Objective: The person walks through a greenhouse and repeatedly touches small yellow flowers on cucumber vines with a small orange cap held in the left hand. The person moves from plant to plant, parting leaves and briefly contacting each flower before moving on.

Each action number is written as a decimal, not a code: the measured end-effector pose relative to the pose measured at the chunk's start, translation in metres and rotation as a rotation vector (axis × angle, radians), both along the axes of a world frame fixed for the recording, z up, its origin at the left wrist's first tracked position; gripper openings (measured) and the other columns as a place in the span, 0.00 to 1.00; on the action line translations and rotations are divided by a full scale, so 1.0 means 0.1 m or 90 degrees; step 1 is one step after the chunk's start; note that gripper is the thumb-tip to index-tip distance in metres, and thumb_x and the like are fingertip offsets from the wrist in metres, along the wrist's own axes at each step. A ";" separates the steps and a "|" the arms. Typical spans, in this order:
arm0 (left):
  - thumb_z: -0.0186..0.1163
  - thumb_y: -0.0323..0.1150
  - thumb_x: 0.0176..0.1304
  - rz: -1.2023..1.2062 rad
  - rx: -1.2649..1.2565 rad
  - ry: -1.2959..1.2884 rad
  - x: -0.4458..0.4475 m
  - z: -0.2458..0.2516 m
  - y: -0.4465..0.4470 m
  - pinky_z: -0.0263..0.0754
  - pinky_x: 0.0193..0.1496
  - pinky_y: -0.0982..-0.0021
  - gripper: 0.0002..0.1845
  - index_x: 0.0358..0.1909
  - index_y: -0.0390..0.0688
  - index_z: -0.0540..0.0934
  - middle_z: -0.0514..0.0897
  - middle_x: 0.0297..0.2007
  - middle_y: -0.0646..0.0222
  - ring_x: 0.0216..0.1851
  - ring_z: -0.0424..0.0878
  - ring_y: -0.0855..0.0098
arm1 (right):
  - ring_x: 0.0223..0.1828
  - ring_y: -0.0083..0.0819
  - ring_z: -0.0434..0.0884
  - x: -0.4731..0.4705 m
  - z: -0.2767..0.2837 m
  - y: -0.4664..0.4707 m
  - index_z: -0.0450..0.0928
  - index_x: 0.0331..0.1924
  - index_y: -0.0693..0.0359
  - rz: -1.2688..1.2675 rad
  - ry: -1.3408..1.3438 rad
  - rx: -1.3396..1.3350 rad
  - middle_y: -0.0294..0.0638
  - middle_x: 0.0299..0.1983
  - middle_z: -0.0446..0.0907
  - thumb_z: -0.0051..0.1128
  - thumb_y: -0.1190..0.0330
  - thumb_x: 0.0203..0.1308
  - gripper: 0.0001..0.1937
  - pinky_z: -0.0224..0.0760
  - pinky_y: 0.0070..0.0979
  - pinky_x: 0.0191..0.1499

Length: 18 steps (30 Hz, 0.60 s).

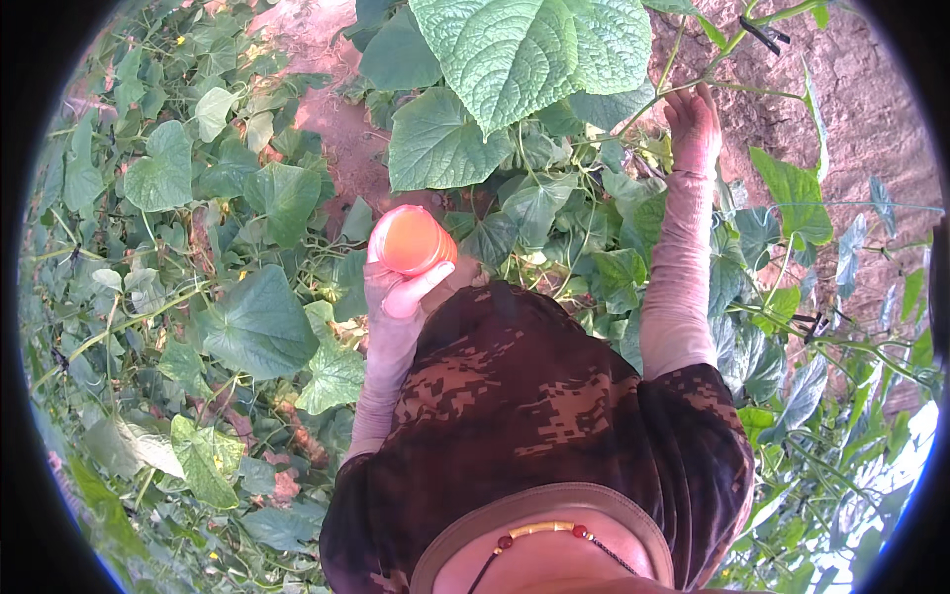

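My left hand [407,293] grips a round orange container [410,239] with a ribbed side, in front of my torso. Its smooth round face points up and looks washed out by the light. Farther out, on the right, my right hand [694,122] reaches up to a green vine stem [731,46]. Its fingertips meet the stem; whether they close around it is unclear. Large cucumber-like leaves [531,56] hang from this vine between my hands. A black plant clip [764,33] sits on the stem above my right hand.
Dense vines with leaves [260,323] and small yellow flowers fill the left side. Behind the right-hand vines rises a rough earthen wall [853,119]. A thin blue-green string [846,203] runs across at right. Another black clip [813,325] holds a lower stem. Bare soil [345,141] shows ahead.
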<state>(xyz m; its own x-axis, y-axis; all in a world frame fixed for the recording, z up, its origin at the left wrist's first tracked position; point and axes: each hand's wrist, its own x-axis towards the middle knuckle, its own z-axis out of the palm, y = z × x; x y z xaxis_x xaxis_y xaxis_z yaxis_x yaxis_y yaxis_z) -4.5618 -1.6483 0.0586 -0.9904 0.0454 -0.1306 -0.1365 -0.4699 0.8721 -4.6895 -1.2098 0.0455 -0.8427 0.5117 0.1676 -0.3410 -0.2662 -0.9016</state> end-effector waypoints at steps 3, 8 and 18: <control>0.73 0.16 0.37 -0.068 -0.016 0.202 -0.63 -0.25 -0.28 0.71 0.63 0.63 0.43 0.62 0.39 0.68 0.77 0.57 0.61 0.58 0.76 0.66 | 0.43 0.30 0.84 0.48 -0.33 -0.41 0.65 0.65 0.64 -0.227 -0.105 0.112 0.47 0.47 0.83 0.45 0.62 0.73 0.22 0.76 0.23 0.42; 0.79 0.20 0.34 -0.127 -0.026 0.132 -1.47 -0.47 -0.81 0.71 0.63 0.62 0.49 0.64 0.40 0.66 0.77 0.57 0.60 0.60 0.75 0.66 | 0.53 0.44 0.80 0.98 -0.68 -1.41 0.77 0.56 0.52 0.028 -0.603 0.833 0.45 0.55 0.79 0.66 0.56 0.52 0.26 0.73 0.36 0.57; 0.76 0.21 0.36 -0.202 -0.020 0.079 -2.43 -0.51 -1.42 0.72 0.61 0.62 0.44 0.62 0.39 0.69 0.77 0.58 0.62 0.58 0.76 0.66 | 0.38 0.27 0.81 -1.07 0.78 -2.89 0.73 0.58 0.64 0.034 -0.115 0.549 0.42 0.41 0.82 0.50 0.74 0.67 0.16 0.73 0.21 0.43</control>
